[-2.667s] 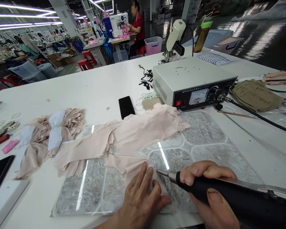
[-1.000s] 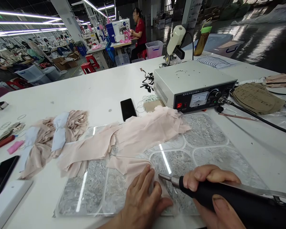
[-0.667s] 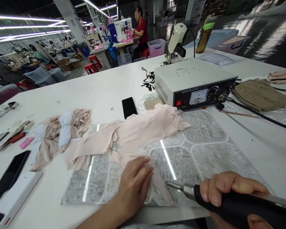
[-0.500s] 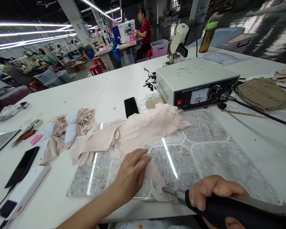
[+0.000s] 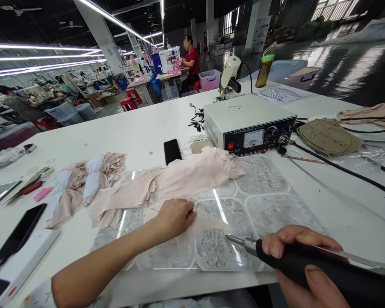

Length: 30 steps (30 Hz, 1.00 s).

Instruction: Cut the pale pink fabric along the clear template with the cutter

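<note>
My right hand [image 5: 304,256] is wrapped around the black handle of an ultrasonic cutter [image 5: 333,265]. The cutter's metal tip [image 5: 235,239] points left, close to the narrow end of a thin pale pink fabric piece [image 5: 208,222]. On that piece rests my left hand [image 5: 176,216], its fingers curled in and closed at the cloth; the fingertips are partly hidden. The fabric lies on a grey marble-patterned sheet [image 5: 272,214]. Just beyond my left hand is a heap of similar pale pink fabric pieces [image 5: 192,173].
A control box [image 5: 253,124] with a dial stands behind the sheet, its black cable [image 5: 340,171] running right. Tied fabric bundles [image 5: 93,175], a phone [image 5: 172,152] and a power strip [image 5: 22,265] lie on the white table. Beyond, a person in red [image 5: 191,60] sits at a sewing machine.
My left hand's fingers have curled in more, and the fabric piece's narrow end has swung away from me. The cutter tip has moved slightly right and away from the near edge.
</note>
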Motion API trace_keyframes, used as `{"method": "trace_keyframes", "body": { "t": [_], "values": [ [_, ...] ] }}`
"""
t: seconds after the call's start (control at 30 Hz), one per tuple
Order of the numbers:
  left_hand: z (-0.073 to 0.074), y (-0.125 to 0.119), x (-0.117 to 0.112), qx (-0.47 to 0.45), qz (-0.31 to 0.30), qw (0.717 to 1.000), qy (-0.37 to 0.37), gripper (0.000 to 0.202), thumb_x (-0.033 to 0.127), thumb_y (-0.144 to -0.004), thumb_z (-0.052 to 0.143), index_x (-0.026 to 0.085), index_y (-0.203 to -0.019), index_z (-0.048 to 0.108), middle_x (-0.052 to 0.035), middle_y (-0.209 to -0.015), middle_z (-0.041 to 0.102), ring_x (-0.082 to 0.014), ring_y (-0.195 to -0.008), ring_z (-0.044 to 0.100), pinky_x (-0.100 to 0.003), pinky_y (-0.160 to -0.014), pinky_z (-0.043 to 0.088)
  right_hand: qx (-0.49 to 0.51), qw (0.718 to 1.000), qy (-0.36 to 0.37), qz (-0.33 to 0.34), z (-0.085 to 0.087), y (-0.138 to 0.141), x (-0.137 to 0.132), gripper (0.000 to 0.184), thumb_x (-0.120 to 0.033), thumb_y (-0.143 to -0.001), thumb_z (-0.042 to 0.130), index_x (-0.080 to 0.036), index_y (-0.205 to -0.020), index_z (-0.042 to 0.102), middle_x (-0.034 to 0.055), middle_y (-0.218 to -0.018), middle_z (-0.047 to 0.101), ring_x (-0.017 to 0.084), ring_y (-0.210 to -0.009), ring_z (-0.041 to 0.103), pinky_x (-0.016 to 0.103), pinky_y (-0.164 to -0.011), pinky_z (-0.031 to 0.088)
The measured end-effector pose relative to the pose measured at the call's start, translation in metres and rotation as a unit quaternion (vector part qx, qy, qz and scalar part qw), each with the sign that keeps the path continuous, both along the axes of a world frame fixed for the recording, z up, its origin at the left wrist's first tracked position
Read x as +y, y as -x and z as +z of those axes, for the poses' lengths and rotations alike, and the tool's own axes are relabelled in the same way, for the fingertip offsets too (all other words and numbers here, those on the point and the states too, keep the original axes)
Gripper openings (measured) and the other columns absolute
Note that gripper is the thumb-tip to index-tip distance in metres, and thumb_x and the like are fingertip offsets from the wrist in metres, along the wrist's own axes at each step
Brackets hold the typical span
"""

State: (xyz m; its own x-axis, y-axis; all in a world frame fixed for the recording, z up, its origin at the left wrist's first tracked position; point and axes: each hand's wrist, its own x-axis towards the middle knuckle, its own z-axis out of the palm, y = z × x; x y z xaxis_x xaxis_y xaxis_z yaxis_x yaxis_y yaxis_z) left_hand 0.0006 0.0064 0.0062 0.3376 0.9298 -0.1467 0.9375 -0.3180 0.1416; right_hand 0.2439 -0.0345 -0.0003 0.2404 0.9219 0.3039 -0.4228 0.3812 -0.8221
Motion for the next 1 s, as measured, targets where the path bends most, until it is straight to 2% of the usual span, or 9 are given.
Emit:
{"method": "trace_keyframes", "body": {
  "t": [0.1,0.2,0.33,0.43,0.53,0.63,0.73,0.87,1.0],
  "values": [
    [0.004,-0.001,-0.001,-0.019,-0.007,1.0,0.024,0.029,0.02,-0.089,0.051,0.015,-0.06,0.055,0.0027,-0.05,0.051,-0.0106,-0.044,0.047,-0.019,-0.044,0.031,-0.005,0.998,-0.031,-0.045,-0.009,0.004,0.01,0.015,-0.026,-0.074,0.067,-0.022,-0.086,0.059,0.0004,-0.076,0.058,0.014,-0.056,0.058,0.036,-0.055,0.054],
    [0.009,0.002,-0.005,-0.046,-0.057,0.997,0.031,0.019,0.019,-0.09,0.051,0.015,-0.076,0.064,-0.0018,-0.07,0.064,-0.0128,-0.059,0.058,-0.02,-0.053,0.04,0.015,0.994,-0.037,-0.104,-0.015,0.007,0.019,0.016,-0.022,-0.069,0.064,-0.02,-0.085,0.059,0.0005,-0.077,0.058,0.014,-0.055,0.057,0.036,-0.054,0.052],
    [0.01,0.01,-0.005,-0.076,-0.248,0.966,-0.018,0.02,0.02,-0.095,0.052,0.021,-0.11,0.064,-0.0086,-0.125,0.059,-0.0213,-0.1,0.059,-0.03,-0.082,0.046,0.029,0.991,-0.03,-0.126,-0.016,0.011,0.029,0.016,-0.02,-0.068,0.062,-0.019,-0.084,0.059,-0.0001,-0.077,0.06,0.014,-0.052,0.056,0.035,-0.052,0.049],
    [-0.001,0.011,0.002,-0.072,-0.366,0.921,-0.113,0.022,0.022,-0.099,0.044,0.018,-0.112,0.063,-0.0103,-0.119,0.061,-0.0173,-0.087,0.059,-0.029,-0.077,0.046,0.031,0.988,-0.026,-0.151,-0.012,0.015,0.043,0.016,-0.018,-0.067,0.064,-0.02,-0.082,0.059,-0.0018,-0.076,0.061,0.013,-0.052,0.056,0.036,-0.057,0.05],
    [-0.014,0.001,0.01,-0.068,-0.377,0.905,-0.182,0.02,0.024,-0.099,0.046,0.017,-0.108,0.063,-0.0078,-0.102,0.063,-0.0151,-0.076,0.056,-0.029,-0.072,0.044,0.038,0.982,-0.03,-0.184,-0.009,0.013,0.053,0.019,-0.018,-0.064,0.064,-0.02,-0.082,0.059,-0.0022,-0.075,0.061,0.014,-0.055,0.056,0.038,-0.061,0.05],
    [-0.024,-0.013,0.015,-0.085,-0.351,0.907,-0.219,0.022,0.026,-0.099,0.046,0.012,-0.105,0.062,-0.0095,-0.093,0.063,-0.0174,-0.074,0.055,-0.032,-0.07,0.043,0.06,0.976,-0.026,-0.207,-0.008,0.002,0.048,0.019,-0.022,-0.062,0.059,-0.021,-0.081,0.058,-0.0028,-0.073,0.06,0.013,-0.053,0.053,0.034,-0.054,0.049],
    [-0.026,-0.023,0.019,-0.12,-0.347,0.901,-0.229,0.026,0.03,-0.1,0.046,0.011,-0.109,0.061,-0.0137,-0.104,0.063,-0.0225,-0.09,0.058,-0.036,-0.077,0.044,0.07,0.975,-0.005,-0.209,-0.009,-0.015,0.028,0.019,-0.024,-0.061,0.054,-0.021,-0.079,0.06,-0.002,-0.07,0.059,0.012,-0.048,0.051,0.03,-0.045,0.044],
    [-0.021,-0.031,0.027,-0.169,-0.435,0.869,-0.164,0.025,0.023,-0.101,0.04,0.017,-0.116,0.06,-0.012,-0.128,0.058,-0.0241,-0.116,0.052,-0.036,-0.093,0.042,0.072,0.974,0.022,-0.213,-0.012,-0.036,-0.002,0.017,-0.025,-0.06,0.055,-0.019,-0.074,0.062,-0.0007,-0.066,0.058,0.011,-0.043,0.048,0.027,-0.039,0.041],
    [-0.016,-0.045,0.038,-0.186,-0.462,0.866,-0.052,0.023,0.023,-0.1,0.043,0.018,-0.113,0.062,-0.0107,-0.123,0.059,-0.0219,-0.11,0.055,-0.035,-0.094,0.044,0.079,0.976,0.041,-0.201,-0.014,-0.045,-0.023,0.017,-0.03,-0.064,0.06,-0.019,-0.076,0.065,0.0007,-0.067,0.058,0.01,-0.043,0.049,0.027,-0.038,0.041]
  ]
}}
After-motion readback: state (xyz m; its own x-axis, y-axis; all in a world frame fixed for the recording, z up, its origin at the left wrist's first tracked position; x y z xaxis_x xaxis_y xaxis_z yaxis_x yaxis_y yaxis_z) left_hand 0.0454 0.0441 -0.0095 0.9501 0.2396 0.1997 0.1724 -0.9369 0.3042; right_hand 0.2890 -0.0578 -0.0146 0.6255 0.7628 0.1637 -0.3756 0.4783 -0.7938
